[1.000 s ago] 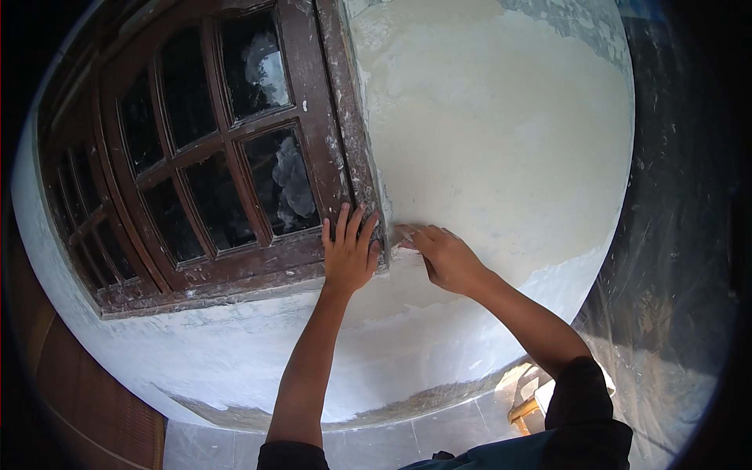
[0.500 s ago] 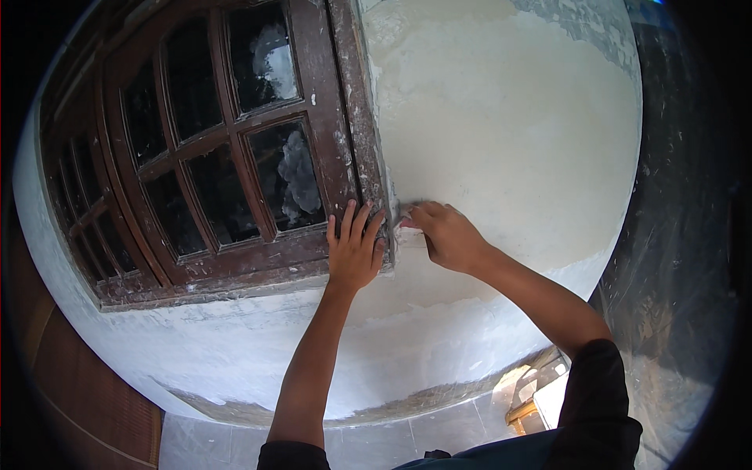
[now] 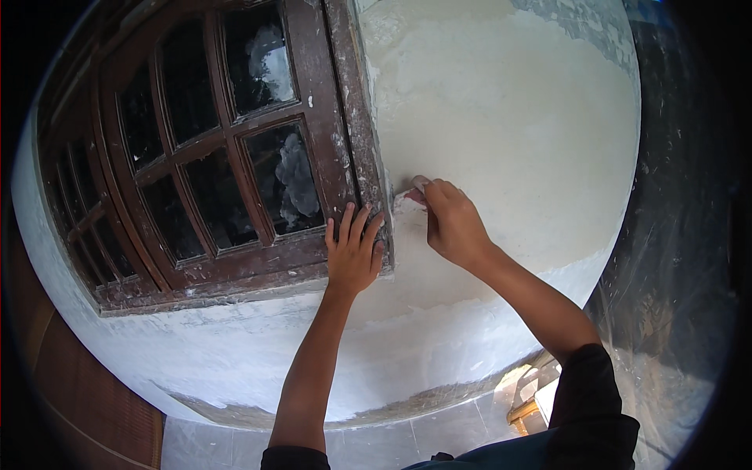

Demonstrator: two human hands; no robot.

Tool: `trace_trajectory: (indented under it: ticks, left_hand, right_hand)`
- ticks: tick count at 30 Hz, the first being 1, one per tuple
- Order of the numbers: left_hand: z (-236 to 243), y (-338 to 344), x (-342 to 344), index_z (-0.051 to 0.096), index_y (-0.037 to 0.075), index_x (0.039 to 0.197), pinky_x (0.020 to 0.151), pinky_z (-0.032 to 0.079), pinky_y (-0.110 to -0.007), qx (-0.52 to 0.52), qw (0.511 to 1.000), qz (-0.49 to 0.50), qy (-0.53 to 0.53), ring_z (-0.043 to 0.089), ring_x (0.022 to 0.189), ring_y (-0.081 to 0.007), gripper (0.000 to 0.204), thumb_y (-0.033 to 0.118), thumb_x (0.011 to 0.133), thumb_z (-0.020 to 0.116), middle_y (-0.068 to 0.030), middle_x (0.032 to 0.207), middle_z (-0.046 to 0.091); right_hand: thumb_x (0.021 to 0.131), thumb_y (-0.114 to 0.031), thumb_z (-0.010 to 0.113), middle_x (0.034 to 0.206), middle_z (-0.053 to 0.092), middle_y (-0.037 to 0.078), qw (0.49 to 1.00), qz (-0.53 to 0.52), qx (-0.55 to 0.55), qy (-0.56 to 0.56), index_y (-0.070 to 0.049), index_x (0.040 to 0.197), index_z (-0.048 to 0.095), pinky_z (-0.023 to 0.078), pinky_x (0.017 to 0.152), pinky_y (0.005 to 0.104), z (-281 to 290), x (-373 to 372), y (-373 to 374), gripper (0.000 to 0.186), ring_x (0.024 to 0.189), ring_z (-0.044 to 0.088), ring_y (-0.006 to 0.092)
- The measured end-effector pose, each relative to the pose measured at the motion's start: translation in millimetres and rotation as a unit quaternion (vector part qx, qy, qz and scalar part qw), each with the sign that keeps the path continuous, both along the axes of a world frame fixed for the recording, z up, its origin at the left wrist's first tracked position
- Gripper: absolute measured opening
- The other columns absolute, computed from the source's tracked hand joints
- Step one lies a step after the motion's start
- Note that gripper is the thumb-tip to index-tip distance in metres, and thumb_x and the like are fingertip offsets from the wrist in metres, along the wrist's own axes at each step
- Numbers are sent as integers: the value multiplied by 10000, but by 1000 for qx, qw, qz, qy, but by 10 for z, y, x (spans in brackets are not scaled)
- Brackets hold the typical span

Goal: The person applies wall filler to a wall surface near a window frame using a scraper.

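Note:
The fingers of my left hand (image 3: 354, 247) are spread flat on the lower right corner of the brown wooden window frame (image 3: 364, 117). Just right of that frame, my right hand (image 3: 454, 219) is closed in a pinch against the pale plastered wall (image 3: 501, 133). It grips a small reddish flat piece (image 3: 414, 195), whose edge shows by the fingertips. The rest of that piece is hidden, so its exact kind cannot be told. Rough whitish plaster borders the frame next to it.
Dark glass panes (image 3: 282, 176) fill the window, whose paint is worn and spotted white. Below runs a grey tiled floor (image 3: 392, 442). A yellowish wooden leg (image 3: 521, 413) of some furniture stands low on the right, and dark sheeting (image 3: 674, 235) hangs beyond the wall.
My right hand has moved up along the wall beside the frame, with the reddish piece still in it. My left hand stays on the window frame.

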State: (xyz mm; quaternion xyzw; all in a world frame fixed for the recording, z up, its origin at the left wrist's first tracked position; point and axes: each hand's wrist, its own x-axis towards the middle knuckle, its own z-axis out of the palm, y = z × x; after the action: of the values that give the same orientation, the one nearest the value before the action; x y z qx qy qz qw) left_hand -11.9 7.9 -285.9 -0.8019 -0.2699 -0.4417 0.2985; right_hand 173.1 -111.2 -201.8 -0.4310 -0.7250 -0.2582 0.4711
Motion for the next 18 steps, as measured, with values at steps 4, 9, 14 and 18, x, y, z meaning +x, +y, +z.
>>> trace_trajectory:
  ticks: [4,9,14,18]
  left_hand:
    - [-7,-8,6,434,152,1388,1136,73,-550,9,1000,-4,-7,230,1427,-298,523,252,885,537,-76,1471,363]
    - [-1,-34,24,457,123,1378,1145,89,-519,-5,1000,8,-20,268,1420,-252,532,229,864,546,-30,1480,383]
    - [-19,-8,-5,412,89,1390,1139,77,-541,-7,1000,-8,-12,239,1427,-289,552,203,867,549,-62,1475,371]
    - [7,-29,-12,410,88,1390,1138,82,-543,-4,1000,-3,-11,241,1426,-289,547,209,872,539,-64,1473,372]
  right_hand:
    - [716,122,524,992,600,150,1000,-12,8,-18,-1,1188,545,466,791,435,102,-60,-191,489,943,584,342]
    - [695,121,541,1031,598,143,989,25,-99,-104,0,1163,550,469,828,440,-468,-72,-30,483,994,593,330]
    - [714,127,532,1004,597,165,1000,11,-9,17,16,1126,553,474,826,456,46,48,-19,428,955,587,360]
    - [727,122,535,970,599,173,998,44,27,40,23,1109,548,473,809,467,72,23,-132,395,923,584,378]
